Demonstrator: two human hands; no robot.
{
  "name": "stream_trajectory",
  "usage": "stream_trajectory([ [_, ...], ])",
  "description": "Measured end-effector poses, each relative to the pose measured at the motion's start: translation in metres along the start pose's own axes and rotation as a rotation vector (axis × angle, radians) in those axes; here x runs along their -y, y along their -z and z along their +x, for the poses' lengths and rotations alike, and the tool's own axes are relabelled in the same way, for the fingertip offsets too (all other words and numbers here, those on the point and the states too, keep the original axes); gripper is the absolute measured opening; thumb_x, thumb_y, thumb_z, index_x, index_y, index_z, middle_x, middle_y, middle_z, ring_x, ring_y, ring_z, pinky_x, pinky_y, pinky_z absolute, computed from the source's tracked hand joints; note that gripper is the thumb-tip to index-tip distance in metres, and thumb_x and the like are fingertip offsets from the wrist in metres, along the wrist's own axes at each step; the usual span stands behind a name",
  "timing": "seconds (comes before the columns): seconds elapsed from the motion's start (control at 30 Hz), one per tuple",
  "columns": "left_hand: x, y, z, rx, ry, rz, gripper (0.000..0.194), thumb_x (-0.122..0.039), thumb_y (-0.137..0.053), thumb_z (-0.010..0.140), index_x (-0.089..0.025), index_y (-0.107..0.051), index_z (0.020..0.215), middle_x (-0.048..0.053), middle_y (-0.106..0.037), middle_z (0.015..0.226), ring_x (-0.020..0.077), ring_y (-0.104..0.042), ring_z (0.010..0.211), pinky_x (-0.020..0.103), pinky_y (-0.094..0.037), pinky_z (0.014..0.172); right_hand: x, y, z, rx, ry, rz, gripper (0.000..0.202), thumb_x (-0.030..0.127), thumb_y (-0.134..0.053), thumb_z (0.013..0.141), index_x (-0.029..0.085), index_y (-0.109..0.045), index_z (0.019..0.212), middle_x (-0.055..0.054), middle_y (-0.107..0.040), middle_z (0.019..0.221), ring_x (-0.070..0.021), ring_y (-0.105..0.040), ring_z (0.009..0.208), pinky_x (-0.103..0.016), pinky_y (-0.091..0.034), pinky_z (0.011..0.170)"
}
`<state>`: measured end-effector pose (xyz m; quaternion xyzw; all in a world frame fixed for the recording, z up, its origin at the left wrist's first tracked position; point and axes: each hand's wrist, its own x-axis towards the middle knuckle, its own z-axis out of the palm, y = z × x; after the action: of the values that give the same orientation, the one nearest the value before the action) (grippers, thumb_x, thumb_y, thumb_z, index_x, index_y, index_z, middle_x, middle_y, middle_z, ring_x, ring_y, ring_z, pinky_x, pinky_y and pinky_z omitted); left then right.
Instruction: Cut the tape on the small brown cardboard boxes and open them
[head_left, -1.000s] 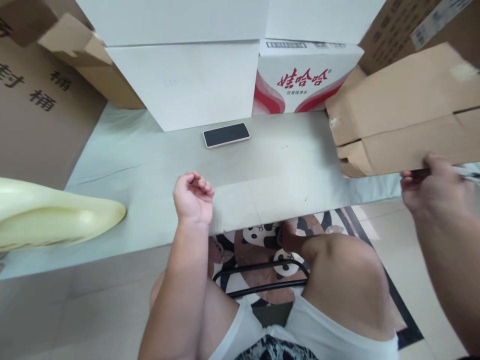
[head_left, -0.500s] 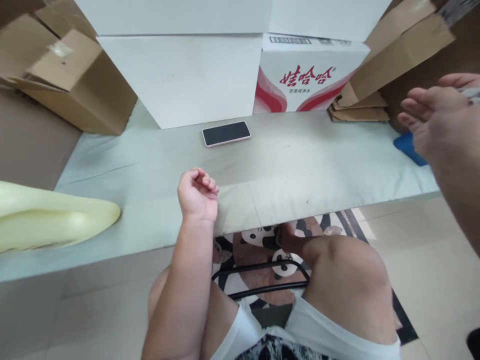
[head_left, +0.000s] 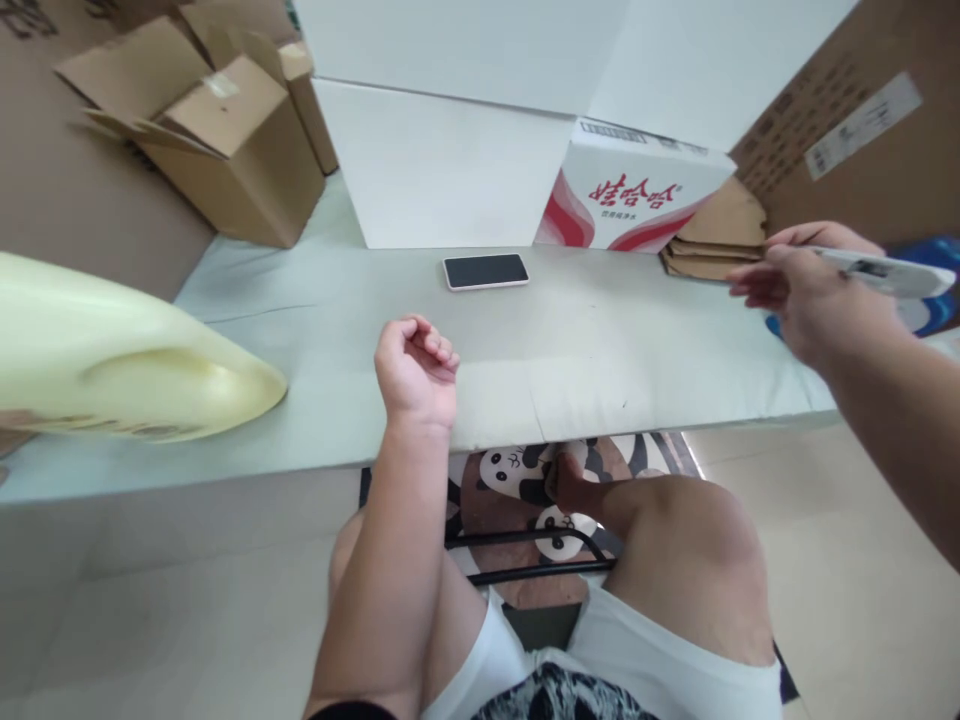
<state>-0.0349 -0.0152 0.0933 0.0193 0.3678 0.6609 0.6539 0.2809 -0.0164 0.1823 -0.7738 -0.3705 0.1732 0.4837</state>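
1. Head view: a slim white handheld tool (head_left: 904,276) lies across the right hand (head_left: 817,290), held by it above the table's right end; its exact kind is unclear.
2. Beneath and behind that hand sits a blue object (head_left: 941,250), partly hidden; folded cardboard (head_left: 716,232) lies just past the fingertips.
3. Well apart from the right, the left hand (head_left: 417,370) is palm up with fingers loosely curled, near the front edge of the pale green covered table (head_left: 570,350); whether it touches the cover, I cannot tell.
4. Beyond it lies a dark-screened smartphone (head_left: 486,271), before a plain white box (head_left: 450,170) and a red-lettered white carton (head_left: 637,200).
5. Farther left are an open cardboard box (head_left: 255,165) and a pale yellow object (head_left: 135,350).
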Motion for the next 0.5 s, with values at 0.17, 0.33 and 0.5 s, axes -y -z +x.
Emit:
stream_trajectory([
  [0.17,-0.023,0.016,-0.004,-0.017,0.008,-0.068,0.024,-0.017,-0.048,0.083,-0.019,-0.050,0.060,-0.006,-0.038,0.046,0.0065,-0.036,0.038,0.018,-0.027,0.042,0.007,-0.049,-0.024,0.503,0.165,-0.377,0.020,0.036,-0.053,0.105,0.025,-0.058,0.121,-0.002,-0.068,0.064,-0.0183,-0.065,0.048,-0.032,-0.042,0.051],
  [0.33,-0.049,0.035,0.001,-0.084,-0.008,-0.154,0.029,-0.015,-0.044,0.086,-0.018,-0.050,0.058,-0.006,-0.037,0.046,0.0054,-0.035,0.038,0.018,-0.025,0.042,0.032,-0.142,-0.048,0.730,0.561,-0.528,0.033,0.046,-0.049,0.099,0.027,-0.067,0.118,-0.010,-0.076,0.097,-0.0335,-0.075,0.097,-0.050,-0.059,0.083],
  [0.5,-0.065,0.048,0.008,-0.138,-0.007,-0.236,0.027,-0.015,-0.046,0.086,-0.018,-0.051,0.059,-0.006,-0.038,0.048,0.0050,-0.037,0.039,0.017,-0.026,0.042,0.094,-0.250,-0.086,0.826,0.778,-0.631,0.032,0.038,-0.043,0.097,0.024,-0.071,0.102,-0.014,-0.073,0.126,-0.0382,-0.068,0.121,-0.058,-0.052,0.109],
])
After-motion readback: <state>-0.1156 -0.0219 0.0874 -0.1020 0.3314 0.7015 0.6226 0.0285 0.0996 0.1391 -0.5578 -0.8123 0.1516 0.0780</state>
